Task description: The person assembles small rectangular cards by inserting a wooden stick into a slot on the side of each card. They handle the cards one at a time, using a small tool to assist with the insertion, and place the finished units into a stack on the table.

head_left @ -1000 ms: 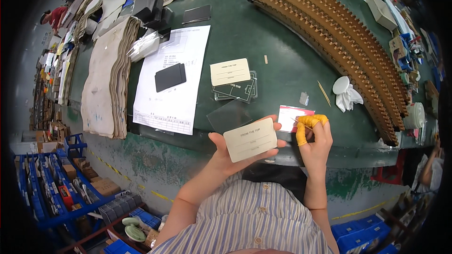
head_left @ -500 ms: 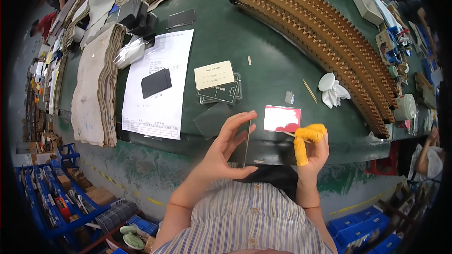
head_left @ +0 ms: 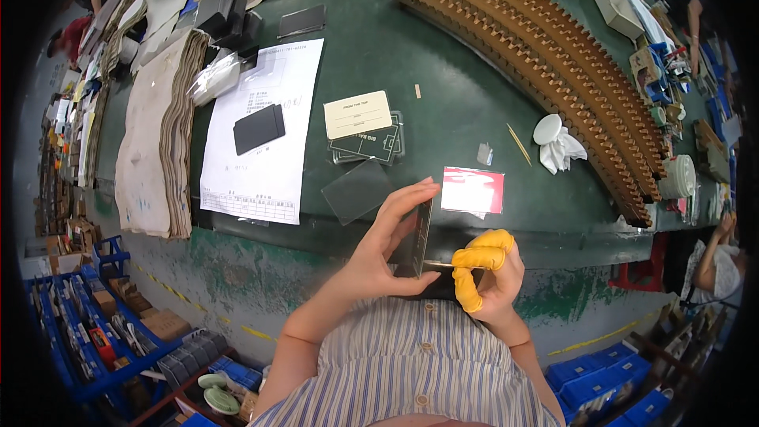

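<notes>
Card (head_left: pixel 424 232), one, at the centre of the frame just below the middle: seen nearly edge-on, long axis close to upright, top end leaning slightly right; gripped by its ends between fingers and thumb of the left hand (head_left: pixel 378 259). Thin stick (head_left: pixel 440 264), one: pinched in the right hand (head_left: pixel 500 278), yellow covers on thumb and forefinger; lies nearly level, tip pointing left at the card, contact unclear. Pink-and-white sheet (head_left: pixel 473 190): on the table, right of centre.
</notes>
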Action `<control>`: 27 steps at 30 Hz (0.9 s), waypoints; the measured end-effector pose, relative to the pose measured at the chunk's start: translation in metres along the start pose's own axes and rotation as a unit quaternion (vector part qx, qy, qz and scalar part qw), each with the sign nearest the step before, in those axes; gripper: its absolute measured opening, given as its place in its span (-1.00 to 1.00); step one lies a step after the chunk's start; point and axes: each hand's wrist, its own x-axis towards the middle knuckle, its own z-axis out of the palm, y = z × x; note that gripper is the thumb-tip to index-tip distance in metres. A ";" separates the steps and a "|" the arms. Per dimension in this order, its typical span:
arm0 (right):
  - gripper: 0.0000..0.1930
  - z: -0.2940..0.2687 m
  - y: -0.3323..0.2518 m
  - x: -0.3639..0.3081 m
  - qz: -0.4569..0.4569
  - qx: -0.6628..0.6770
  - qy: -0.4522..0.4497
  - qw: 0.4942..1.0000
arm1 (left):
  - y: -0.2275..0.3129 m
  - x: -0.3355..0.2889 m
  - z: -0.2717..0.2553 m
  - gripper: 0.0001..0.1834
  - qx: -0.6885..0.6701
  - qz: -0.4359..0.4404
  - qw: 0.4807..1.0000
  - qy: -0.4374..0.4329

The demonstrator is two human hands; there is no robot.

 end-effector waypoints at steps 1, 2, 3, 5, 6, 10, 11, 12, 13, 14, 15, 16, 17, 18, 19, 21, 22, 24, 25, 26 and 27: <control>-0.73 0.000 0.000 0.000 -0.002 -0.001 -0.001 1.000 | 0.000 0.000 0.000 0.01 -0.003 0.003 1.000 0.000; -0.73 0.001 -0.001 0.001 -0.004 -0.002 -0.001 1.000 | -0.001 -0.001 0.000 0.01 -0.005 0.005 1.000 0.000; -0.73 0.001 -0.001 0.001 -0.007 -0.003 -0.002 1.000 | -0.002 -0.001 0.000 0.01 -0.008 0.008 1.000 -0.001; -0.73 0.002 -0.001 0.001 -0.014 -0.003 -0.007 1.000 | -0.004 -0.002 0.000 0.01 -0.013 0.015 1.000 -0.002; -0.73 0.003 0.000 0.001 -0.018 -0.003 -0.010 1.000 | -0.004 -0.003 0.000 0.00 -0.015 0.019 1.000 -0.003; -0.72 0.004 0.001 0.000 -0.019 0.001 -0.011 1.000 | -0.003 -0.003 0.000 0.01 -0.007 0.017 1.000 -0.005; -0.72 0.004 0.001 0.000 -0.021 0.000 -0.010 1.000 | -0.002 -0.003 -0.001 0.01 -0.005 0.017 1.000 -0.006; -0.71 0.004 0.001 -0.001 -0.024 -0.002 -0.010 1.000 | -0.002 -0.003 -0.001 0.01 -0.003 0.017 1.000 -0.006; -0.71 0.004 0.002 -0.001 -0.023 0.000 -0.009 1.000 | -0.002 -0.003 -0.001 0.01 -0.004 0.016 1.000 -0.007; -0.71 0.004 0.002 -0.002 -0.022 0.001 -0.009 1.000 | -0.003 -0.003 -0.001 0.01 -0.004 0.016 1.000 -0.007; -0.71 0.004 0.002 -0.002 -0.022 0.003 -0.008 1.000 | -0.003 -0.003 -0.001 0.01 -0.004 0.015 1.000 -0.008; -0.71 0.004 0.002 -0.002 -0.023 0.001 -0.009 1.000 | -0.002 -0.003 0.000 0.00 -0.004 0.011 1.000 -0.007; -0.71 0.005 0.002 -0.002 -0.025 -0.001 -0.009 1.000 | -0.002 -0.004 0.000 0.00 -0.003 0.007 1.000 -0.007; -0.71 0.005 0.002 -0.002 -0.027 -0.003 -0.010 1.000 | -0.001 -0.004 0.000 0.00 -0.003 0.003 1.000 -0.007; -0.71 0.005 0.002 -0.002 -0.028 -0.004 -0.011 1.000 | -0.001 -0.004 0.000 0.00 -0.004 0.005 1.000 -0.008; -0.72 0.005 0.002 -0.002 -0.028 -0.006 -0.014 0.999 | -0.002 -0.003 0.000 0.00 -0.006 0.009 1.000 -0.009; -0.72 0.005 0.002 -0.002 -0.029 -0.007 -0.014 0.999 | -0.002 -0.003 0.000 0.00 -0.006 0.009 1.000 -0.010; -0.72 0.004 0.002 -0.002 -0.029 -0.011 -0.014 0.999 | -0.002 -0.003 0.000 0.00 -0.007 0.010 1.000 -0.011; -0.72 0.004 0.003 -0.002 -0.029 -0.012 -0.014 0.999 | -0.002 -0.003 0.000 0.00 -0.005 0.008 1.000 -0.011; -0.72 0.004 0.003 -0.002 -0.030 -0.013 -0.014 0.999 | -0.002 -0.003 0.000 0.00 -0.004 0.005 1.000 -0.011; -0.72 0.004 0.003 -0.002 -0.031 -0.014 -0.015 0.999 | -0.002 -0.003 -0.001 0.01 -0.002 0.003 1.000 -0.011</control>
